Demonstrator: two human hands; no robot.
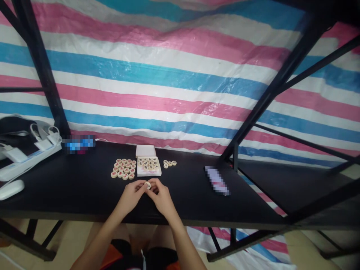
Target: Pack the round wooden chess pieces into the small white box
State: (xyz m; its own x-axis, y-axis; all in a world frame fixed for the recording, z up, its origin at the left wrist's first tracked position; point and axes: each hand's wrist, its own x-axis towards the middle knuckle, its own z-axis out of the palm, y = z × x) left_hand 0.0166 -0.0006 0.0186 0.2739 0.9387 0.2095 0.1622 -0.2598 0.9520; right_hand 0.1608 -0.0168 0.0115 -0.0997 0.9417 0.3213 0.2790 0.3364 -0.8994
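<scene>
Between my two hands, just in front of the white box, is a round xiangqi piece [148, 185] with a dark marking. My left hand [137, 188] pinches it from the left, and my right hand [158, 191] has its thumb and fingers on the other side. The open box [149, 173] holds several pieces with black characters. Left of it lie rows of pieces with red characters [123, 168], face up on the black table. A few loose pieces [170, 164] sit to the right of the box.
The box lid [145, 150] lies behind the box on the table [185, 198]. A power strip [30, 159] with chargers and a white mouse [11, 189] are at the left. A blurred flat item [217, 180] lies at the right, near black metal posts and a striped sheet [157, 90].
</scene>
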